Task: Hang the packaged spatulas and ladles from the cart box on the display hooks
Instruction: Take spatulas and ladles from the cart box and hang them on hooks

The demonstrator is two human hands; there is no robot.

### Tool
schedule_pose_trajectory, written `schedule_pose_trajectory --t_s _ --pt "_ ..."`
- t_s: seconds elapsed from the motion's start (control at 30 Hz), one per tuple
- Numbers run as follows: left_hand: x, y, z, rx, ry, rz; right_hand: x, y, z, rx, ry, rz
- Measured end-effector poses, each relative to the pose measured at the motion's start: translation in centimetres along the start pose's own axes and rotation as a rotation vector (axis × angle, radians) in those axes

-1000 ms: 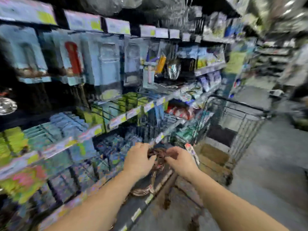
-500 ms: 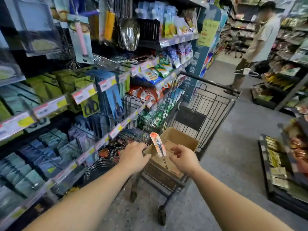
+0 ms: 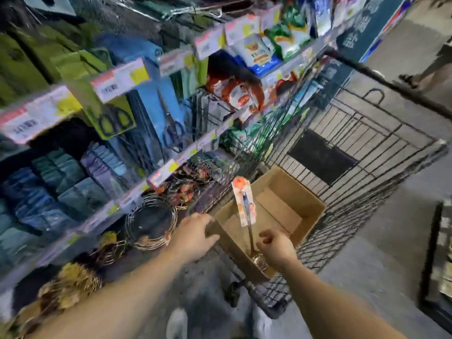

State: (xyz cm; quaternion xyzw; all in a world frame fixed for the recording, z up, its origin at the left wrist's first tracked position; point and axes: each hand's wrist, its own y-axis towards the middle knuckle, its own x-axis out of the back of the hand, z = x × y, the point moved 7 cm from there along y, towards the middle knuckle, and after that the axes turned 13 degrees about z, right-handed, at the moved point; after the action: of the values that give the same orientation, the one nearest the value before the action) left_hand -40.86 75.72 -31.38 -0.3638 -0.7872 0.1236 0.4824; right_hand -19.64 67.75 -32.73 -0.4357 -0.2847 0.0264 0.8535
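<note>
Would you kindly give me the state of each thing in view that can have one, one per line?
Cardboard box: open-topped, sitting in the cart, nearly empty.
Packaged ladle: standing tilted in the box, bowl down, card end up.
Left hand: open, fingers on the box's near corner.
Right hand: fingers curled beside the ladle's handle; grip unclear.
Cart: parked beside the shelves.

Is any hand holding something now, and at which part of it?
The right hand holds the packaged ladle low on its handle, near the bowl. The left hand holds nothing; it lies open at the box edge.
</note>
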Motion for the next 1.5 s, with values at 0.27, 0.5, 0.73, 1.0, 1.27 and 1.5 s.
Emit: schedule_pose_trajectory --t_s 0.27,0.5,0.73,1.0,1.27,1.5 --pt "-6.4 5.8 -2.9 0.169 -0.122 -0.011 1.1 10.1 -2.8 0.030 -0.176 0.192" --pt "-11.3 9.1 -3.0 0.287 -0.239 -0.012 -0.2 17.6 -6.0 -0.034 -0.128 0.259" --pt "-13.1 11.6 -2.1 0.347 -0.252 -0.061 -3.3 22.2 -7.8 -0.033 -0.074 0.229" --pt "-13.4 11.7 -3.2 0.355 -0.322 -0.015 0.2 21.1 -7.8 0.055 -0.026 0.109" --pt "-13.0 12.6 -5.0 0.314 -0.417 0.043 2.8 18.3 -3.7 0.282 -0.035 0.193" --pt "-13.4 11.9 -4.0 0.338 -0.550 -0.134 1.5 17.2 -2.2 0.354 0.373 0.210"
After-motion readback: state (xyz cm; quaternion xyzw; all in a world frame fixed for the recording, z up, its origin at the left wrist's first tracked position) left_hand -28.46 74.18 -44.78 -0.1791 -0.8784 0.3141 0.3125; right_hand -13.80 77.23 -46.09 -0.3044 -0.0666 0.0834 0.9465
